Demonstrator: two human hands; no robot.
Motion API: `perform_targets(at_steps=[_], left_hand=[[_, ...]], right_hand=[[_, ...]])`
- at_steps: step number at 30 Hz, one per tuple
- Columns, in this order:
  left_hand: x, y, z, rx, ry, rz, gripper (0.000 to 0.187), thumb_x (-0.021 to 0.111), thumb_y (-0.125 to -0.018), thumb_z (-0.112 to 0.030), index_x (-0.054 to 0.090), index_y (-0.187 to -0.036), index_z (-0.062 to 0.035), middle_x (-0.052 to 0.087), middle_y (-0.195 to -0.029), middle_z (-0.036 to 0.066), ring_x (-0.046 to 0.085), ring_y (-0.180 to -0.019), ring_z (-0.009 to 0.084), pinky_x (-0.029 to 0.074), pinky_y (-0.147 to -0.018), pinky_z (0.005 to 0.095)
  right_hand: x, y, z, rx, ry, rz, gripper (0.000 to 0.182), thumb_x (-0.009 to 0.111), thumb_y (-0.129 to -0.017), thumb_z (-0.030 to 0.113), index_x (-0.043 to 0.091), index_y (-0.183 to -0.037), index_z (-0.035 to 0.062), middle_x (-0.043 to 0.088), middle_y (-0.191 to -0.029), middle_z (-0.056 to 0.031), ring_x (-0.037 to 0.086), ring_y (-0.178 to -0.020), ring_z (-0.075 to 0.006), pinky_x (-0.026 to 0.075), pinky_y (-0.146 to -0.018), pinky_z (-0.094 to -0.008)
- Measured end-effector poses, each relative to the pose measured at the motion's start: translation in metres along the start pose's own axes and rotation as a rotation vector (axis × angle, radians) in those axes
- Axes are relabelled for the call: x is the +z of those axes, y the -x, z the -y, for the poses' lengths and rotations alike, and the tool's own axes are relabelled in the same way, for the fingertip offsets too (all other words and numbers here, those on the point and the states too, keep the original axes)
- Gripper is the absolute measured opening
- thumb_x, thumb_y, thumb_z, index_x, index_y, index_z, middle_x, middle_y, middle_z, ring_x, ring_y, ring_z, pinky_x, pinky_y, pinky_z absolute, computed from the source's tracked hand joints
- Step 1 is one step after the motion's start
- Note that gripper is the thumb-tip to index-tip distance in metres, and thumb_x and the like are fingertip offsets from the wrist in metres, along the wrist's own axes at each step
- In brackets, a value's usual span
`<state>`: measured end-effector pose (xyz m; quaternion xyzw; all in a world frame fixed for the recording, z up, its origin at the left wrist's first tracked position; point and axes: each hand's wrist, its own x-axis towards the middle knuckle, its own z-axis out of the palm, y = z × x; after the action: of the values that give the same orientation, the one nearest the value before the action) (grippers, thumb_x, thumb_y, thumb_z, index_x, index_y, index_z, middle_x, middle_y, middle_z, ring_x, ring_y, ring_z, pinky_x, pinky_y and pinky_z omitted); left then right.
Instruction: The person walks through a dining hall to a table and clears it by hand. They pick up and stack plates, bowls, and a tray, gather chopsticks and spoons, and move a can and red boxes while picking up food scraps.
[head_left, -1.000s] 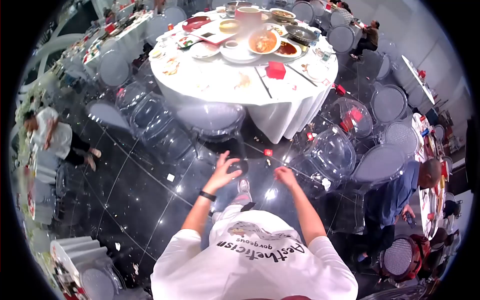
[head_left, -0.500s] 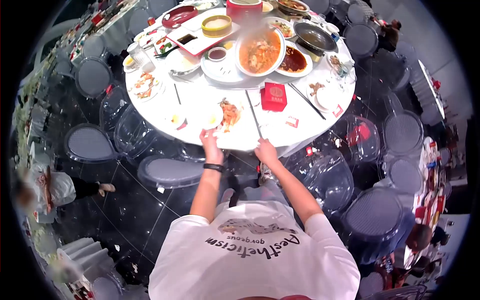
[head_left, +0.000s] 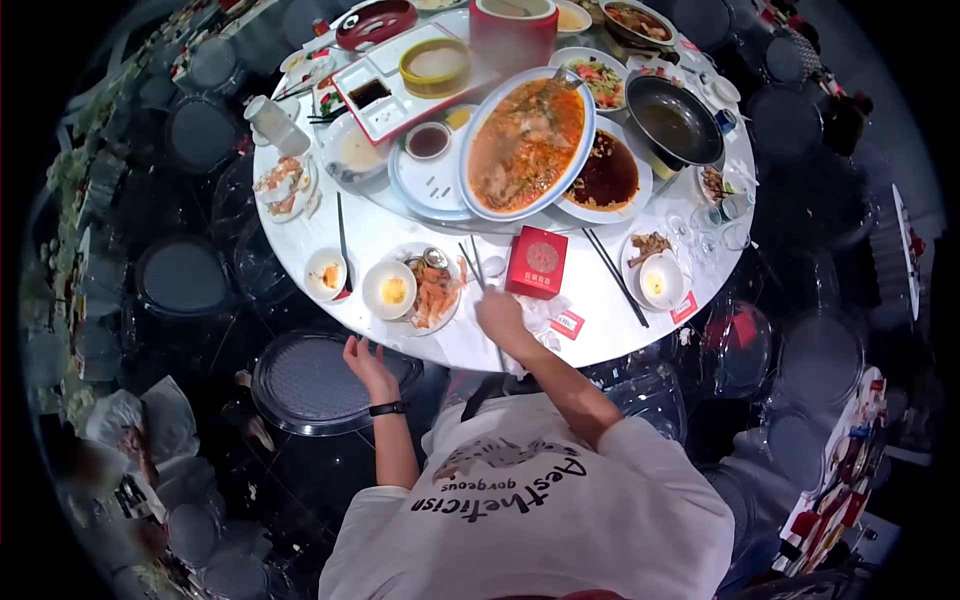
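My right hand [head_left: 503, 318] is closed around a pair of dark chopsticks [head_left: 474, 262] at the near edge of the round white table [head_left: 400, 343]; their far ends fan apart beyond my fingers. Just left of them is a plate of shrimp shells [head_left: 433, 299], with a small white bowl [head_left: 391, 289] holding yellow remains on it. A red box [head_left: 537, 263] stands beyond my right hand, and crumpled tissue [head_left: 541, 318] lies beside it. My left hand [head_left: 371, 369] hangs off the table's near edge, fingers apart, holding nothing.
A large oval dish of red stew [head_left: 528, 145] rests tilted over neighbouring plates. Behind it are a black pan [head_left: 674, 120] and a bamboo steamer [head_left: 435, 67]. Another plate with a bowl [head_left: 661, 279] sits at the right. A transparent chair [head_left: 320, 385] stands at my left.
My right hand has moved forward over the table and onto the chopsticks. My left hand has drawn back from the plate to below the table edge. The view has moved closer to the table.
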<state>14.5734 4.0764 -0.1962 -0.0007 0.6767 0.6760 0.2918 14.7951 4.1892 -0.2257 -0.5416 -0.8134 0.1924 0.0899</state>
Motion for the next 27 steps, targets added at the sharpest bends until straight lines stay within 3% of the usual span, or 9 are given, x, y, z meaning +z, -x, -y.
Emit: perform_targets(at_steps=[1, 3, 4, 5, 9, 11, 16, 24, 27], left_hand=[[-0.002, 0.001, -0.003, 0.027, -0.01, 0.0, 0.035, 0.054, -0.087, -0.016, 0.041, -0.119, -0.009, 0.043, -0.119, 0.007, 0.045, -0.103, 0.0162, 0.041, -0.084, 0.0331], [0.007, 0.004, -0.014, 0.084, -0.033, 0.002, 0.035, 0.053, -0.088, -0.015, 0.04, -0.12, -0.0088, 0.042, -0.12, 0.007, 0.045, -0.103, 0.0163, 0.04, -0.085, 0.0322], [0.013, 0.004, -0.018, 0.096, -0.044, -0.016, 0.035, 0.053, -0.088, -0.015, 0.04, -0.12, -0.0086, 0.042, -0.12, 0.007, 0.045, -0.103, 0.0162, 0.04, -0.085, 0.0319], [0.019, 0.003, -0.02, 0.107, -0.053, -0.032, 0.035, 0.053, -0.088, -0.014, 0.04, -0.12, -0.0083, 0.042, -0.12, 0.007, 0.045, -0.102, 0.0161, 0.04, -0.085, 0.0316], [0.028, -0.021, -0.002, 0.074, -0.053, -0.073, 0.033, 0.054, -0.087, -0.016, 0.041, -0.117, -0.009, 0.045, -0.114, 0.004, 0.045, -0.1, 0.0154, 0.04, -0.084, 0.0337], [0.033, -0.037, 0.011, 0.014, -0.06, -0.119, 0.035, 0.054, -0.086, -0.014, 0.039, -0.118, -0.0082, 0.044, -0.115, 0.005, 0.045, -0.099, 0.0163, 0.041, -0.082, 0.0339], [0.044, -0.039, 0.012, 0.031, -0.075, -0.181, 0.038, 0.054, -0.085, -0.011, 0.038, -0.119, -0.0053, 0.04, -0.119, 0.008, 0.045, -0.1, 0.0184, 0.042, -0.081, 0.0337], [0.013, -0.033, 0.03, 0.249, -0.224, -0.216, 0.039, 0.054, -0.085, -0.009, 0.041, -0.121, -0.0059, 0.04, -0.119, 0.007, 0.045, -0.103, 0.017, 0.042, -0.084, 0.0313], [0.005, -0.019, 0.02, 0.332, -0.276, -0.238, 0.04, 0.054, -0.084, -0.005, 0.043, -0.122, -0.0052, 0.038, -0.12, 0.008, 0.045, -0.103, 0.018, 0.043, -0.085, 0.0308]], right_hand=[[-0.045, 0.026, 0.005, -0.043, -0.012, -0.081, 0.022, 0.05, -0.079, 0.009, 0.053, -0.095, -0.0045, 0.063, -0.077, -0.0171, 0.063, -0.072, -0.0327, 0.051, -0.062, -0.0449], [-0.109, 0.055, -0.014, 0.192, -0.194, 0.076, 0.028, 0.048, -0.08, 0.004, 0.05, -0.107, -0.0019, 0.06, -0.078, -0.0205, 0.062, -0.071, -0.0348, 0.049, -0.062, -0.0475], [-0.101, 0.075, -0.053, 0.054, -0.213, -0.101, 0.028, 0.05, -0.08, 0.005, 0.05, -0.108, -0.002, 0.059, -0.079, -0.0221, 0.061, -0.072, -0.0376, 0.048, -0.063, -0.0478], [-0.123, 0.081, -0.072, 0.164, -0.416, -0.107, 0.028, 0.051, -0.081, 0.006, 0.05, -0.108, -0.0021, 0.059, -0.076, -0.0207, 0.061, -0.073, -0.0392, 0.048, -0.064, -0.0468], [-0.092, 0.093, -0.178, 0.349, -0.059, -0.291, 0.035, 0.058, -0.079, 0.012, 0.048, -0.109, -0.0034, 0.055, -0.094, -0.0225, 0.059, -0.078, -0.0413, 0.049, -0.068, -0.047], [-0.079, 0.073, -0.195, 0.394, 0.059, -0.212, 0.047, 0.06, -0.075, 0.013, 0.044, -0.116, -0.004, 0.047, -0.114, -0.0239, 0.06, -0.077, -0.0429, 0.051, -0.067, -0.0472], [-0.055, 0.029, -0.209, 0.483, 0.225, -0.153, 0.053, 0.053, -0.076, 0.007, 0.037, -0.125, -0.0069, 0.036, -0.129, -0.0304, 0.063, -0.067, -0.0404, 0.052, -0.063, -0.0435], [-0.06, 0.018, -0.217, 0.316, 0.234, -0.172, 0.029, 0.054, -0.076, 0.007, 0.045, -0.102, -0.0032, 0.045, -0.112, -0.0243, 0.063, -0.066, -0.0378, 0.052, -0.058, -0.0448], [-0.052, 0.008, -0.217, 0.417, 0.216, -0.169, 0.034, 0.059, -0.075, 0.01, 0.047, -0.104, -0.0016, 0.049, -0.113, -0.0216, 0.063, -0.071, -0.038, 0.052, -0.061, -0.0452]])
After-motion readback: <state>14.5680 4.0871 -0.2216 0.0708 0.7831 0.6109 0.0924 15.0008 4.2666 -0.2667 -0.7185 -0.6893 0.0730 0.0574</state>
